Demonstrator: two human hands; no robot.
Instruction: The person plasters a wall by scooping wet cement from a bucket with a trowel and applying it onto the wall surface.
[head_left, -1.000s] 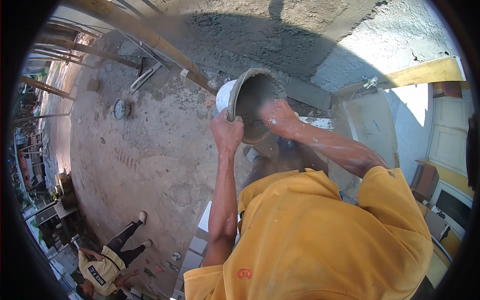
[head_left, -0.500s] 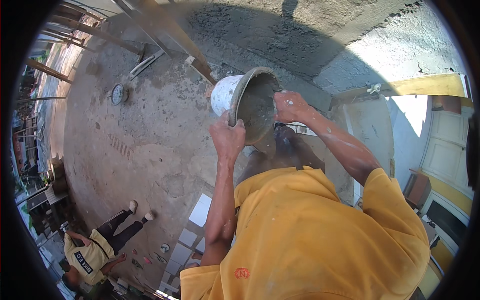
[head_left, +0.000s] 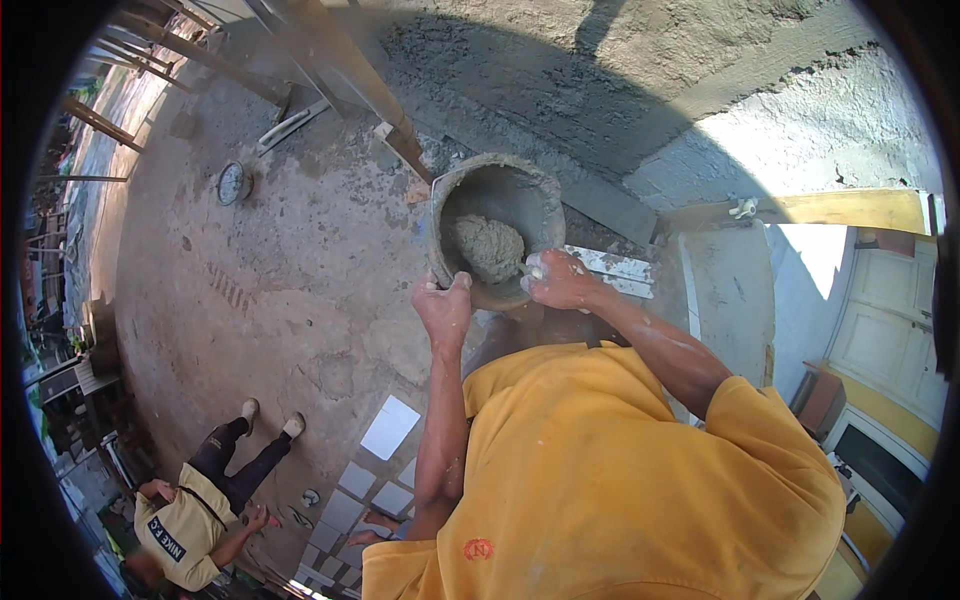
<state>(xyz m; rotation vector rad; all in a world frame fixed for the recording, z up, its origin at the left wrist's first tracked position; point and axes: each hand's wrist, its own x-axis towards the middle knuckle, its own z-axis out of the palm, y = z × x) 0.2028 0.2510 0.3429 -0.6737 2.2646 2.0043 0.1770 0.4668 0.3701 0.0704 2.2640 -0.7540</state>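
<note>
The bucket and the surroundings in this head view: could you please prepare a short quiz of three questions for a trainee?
1. What lies inside the bucket?
a) a folded cloth
b) a grey lump
c) a coiled rope

2. True or false: of the person's two hands, the left hand is well away from the bucket.

3. Fill in: the round container on the floor is to the ____ of the bucket in the picture.

Key: 1. b; 2. False, it grips the bucket; 3. left.
</note>
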